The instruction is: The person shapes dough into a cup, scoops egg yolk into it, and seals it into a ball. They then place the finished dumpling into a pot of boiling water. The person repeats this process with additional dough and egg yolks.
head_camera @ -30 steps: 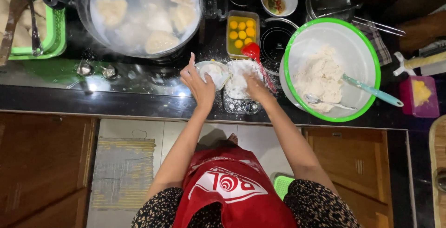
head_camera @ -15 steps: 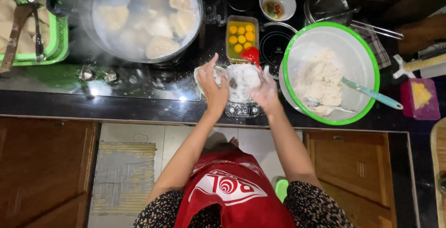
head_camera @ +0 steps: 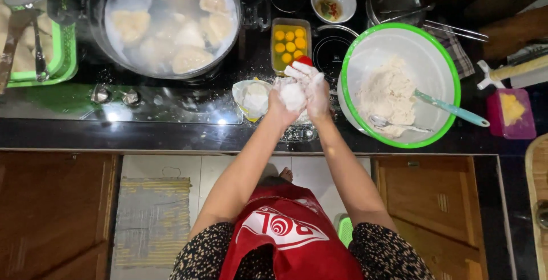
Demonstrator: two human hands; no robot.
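Big steaming pot [head_camera: 165, 23]: pale dumplings floating in cloudy water. Green-rimmed bowl [head_camera: 399, 83] on the worktop [head_camera: 171, 134]: lumpy white dough, teal-handled spatula [head_camera: 451, 109], spoon. Small tray [head_camera: 290, 43]: egg yolks. Both hands, left hand [head_camera: 283, 100] and right hand [head_camera: 313, 89], floury and pressed together around a white dough ball [head_camera: 294, 94], held above the worktop between pot and bowl.

A large steaming metal pot [head_camera: 165, 26] of pale dumplings sits on the black worktop [head_camera: 171, 134]. Beside it stands a clear rectangular container of egg yolks [head_camera: 290, 43], a small white bowl [head_camera: 333, 0], and a pink square tub [head_camera: 510, 113]. A green tray [head_camera: 60, 69] lies far left.
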